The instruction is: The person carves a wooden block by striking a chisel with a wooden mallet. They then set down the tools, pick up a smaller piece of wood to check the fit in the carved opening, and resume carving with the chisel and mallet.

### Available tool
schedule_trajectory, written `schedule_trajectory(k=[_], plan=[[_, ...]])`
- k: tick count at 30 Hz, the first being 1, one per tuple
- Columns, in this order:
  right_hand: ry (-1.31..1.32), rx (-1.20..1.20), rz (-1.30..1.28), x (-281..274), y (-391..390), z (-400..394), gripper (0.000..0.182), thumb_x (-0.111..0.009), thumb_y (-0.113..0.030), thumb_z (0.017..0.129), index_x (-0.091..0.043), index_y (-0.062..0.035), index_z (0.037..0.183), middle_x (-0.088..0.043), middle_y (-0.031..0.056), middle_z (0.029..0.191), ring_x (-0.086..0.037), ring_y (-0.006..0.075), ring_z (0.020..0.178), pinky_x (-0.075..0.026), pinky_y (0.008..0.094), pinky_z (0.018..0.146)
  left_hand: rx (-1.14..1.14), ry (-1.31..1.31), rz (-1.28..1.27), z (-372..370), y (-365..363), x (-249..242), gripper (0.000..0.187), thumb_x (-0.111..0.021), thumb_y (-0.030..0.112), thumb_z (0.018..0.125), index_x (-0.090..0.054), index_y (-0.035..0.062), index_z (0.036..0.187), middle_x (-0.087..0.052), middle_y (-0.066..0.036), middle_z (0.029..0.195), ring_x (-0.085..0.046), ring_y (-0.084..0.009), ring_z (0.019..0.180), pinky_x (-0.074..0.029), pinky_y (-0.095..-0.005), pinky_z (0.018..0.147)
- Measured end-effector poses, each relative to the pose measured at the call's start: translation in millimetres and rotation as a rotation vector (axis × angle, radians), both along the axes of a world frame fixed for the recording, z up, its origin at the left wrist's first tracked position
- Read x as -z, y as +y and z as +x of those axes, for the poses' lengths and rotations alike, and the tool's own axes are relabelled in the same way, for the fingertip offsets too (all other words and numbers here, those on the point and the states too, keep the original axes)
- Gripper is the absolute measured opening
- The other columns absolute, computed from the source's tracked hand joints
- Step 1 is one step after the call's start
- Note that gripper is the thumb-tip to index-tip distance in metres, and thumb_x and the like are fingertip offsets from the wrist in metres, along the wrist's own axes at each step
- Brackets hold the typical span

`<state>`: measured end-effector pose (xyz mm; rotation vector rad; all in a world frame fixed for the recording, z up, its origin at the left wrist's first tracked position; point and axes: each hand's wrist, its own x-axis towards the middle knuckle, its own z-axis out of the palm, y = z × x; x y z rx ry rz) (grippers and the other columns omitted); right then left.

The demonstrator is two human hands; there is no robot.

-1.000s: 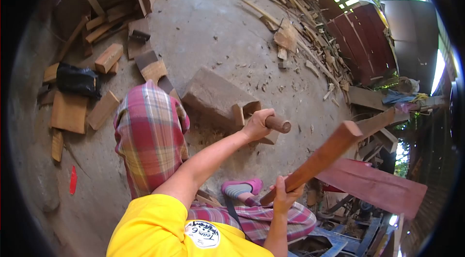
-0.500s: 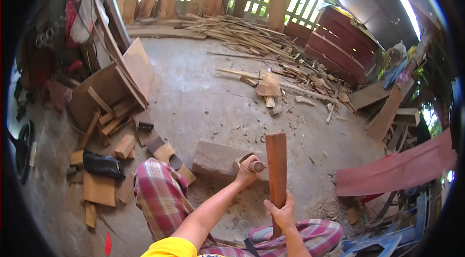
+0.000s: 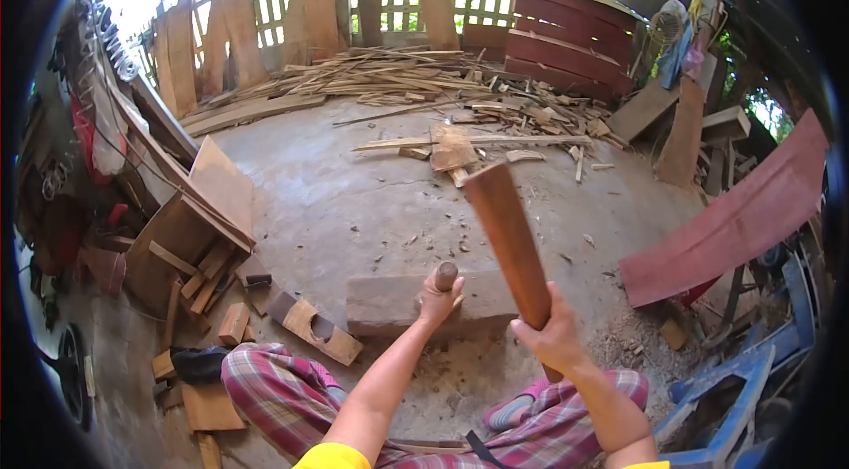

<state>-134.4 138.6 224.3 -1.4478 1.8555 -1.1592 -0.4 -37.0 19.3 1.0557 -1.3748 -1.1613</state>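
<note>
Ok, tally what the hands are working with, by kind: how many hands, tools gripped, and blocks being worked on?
Hands: 2, left hand and right hand
Clubs: 1, club raised in the right hand
Handled tools: 1, handle gripped by the left hand, its tip hidden
Blocks: 1, block under the left hand
Total: 5

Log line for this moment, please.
left hand: grips chisel handle on wood block | right hand: holds wooden mallet raised
</note>
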Motion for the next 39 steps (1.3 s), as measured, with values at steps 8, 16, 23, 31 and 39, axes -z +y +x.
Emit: schedule_trajectory(k=[8,16,23,31,39], plan=[[-0.027,-0.027,0.173,36.2,0.3,-14.5,0.054,-0.08,-0.022,0.069,-0.058,-0.0024,0.113,-0.068,0.0165,0.094,-0.066,0.0269,0.087,-0.051,0.0362,0.08,0.117,-0.001,0.0,-2.0,-13.3,23.8,0.025,-0.072,0.008,0.082,-0.06,0.0041,0.103,-0.062,-0.001,0.087,-0.055,-0.0094,0.082,-0.048,-0.0288,0.075],[-0.292,0.075,0.166,37.3,-3.4,-21.9,0.058,-0.085,-0.029,0.07,-0.06,-0.0025,0.114,-0.067,0.0092,0.088,-0.061,0.0147,0.064,-0.051,0.0311,0.061,0.694,-0.256,0.085,17.3,-41.1,-30.3,0.029,-0.081,0.014,0.077,-0.054,0.0072,0.085,-0.052,0.005,0.077,-0.048,-0.0084,0.075,-0.042,-0.0275,0.067],[-0.127,0.116,0.368,59.0,-17.3,-24.5,0.059,-0.086,-0.022,0.07,-0.057,-0.0018,0.118,-0.064,0.0047,0.082,-0.058,0.01,0.059,-0.049,0.0261,0.048,0.332,0.134,0.081,5.5,-27.5,-17.7,0.031,-0.075,0.006,0.079,-0.063,0.0058,0.108,-0.065,0.003,0.094,-0.056,-0.0052,0.088,-0.047,-0.0254,0.079],[-0.365,0.203,0.156,29.3,-9.8,20.3,0.047,-0.084,-0.018,0.075,-0.056,-0.0044,0.11,-0.058,0.0001,0.077,-0.051,0.0072,0.054,-0.047,0.0226,0.048,0.317,-0.083,-0.266,10.9,8.9,-14.6,0.02,-0.071,0.007,0.073,-0.057,0.0011,0.086,-0.056,-0.016,0.075,-0.054,-0.0224,0.068,-0.046,-0.0339,0.064],[-0.362,0.22,0.359,87.9,42.0,45.1,0.035,-0.081,-0.014,0.075,-0.056,-0.0017,0.096,-0.056,-0.0001,0.07,-0.054,0.0092,0.051,-0.046,0.0241,0.046,0.403,-0.084,-0.329,5.2,17.7,3.4,0.022,-0.068,0.005,0.067,-0.055,0.0039,0.085,-0.059,-0.017,0.082,-0.057,-0.0379,0.081,-0.045,-0.0425,0.068]])
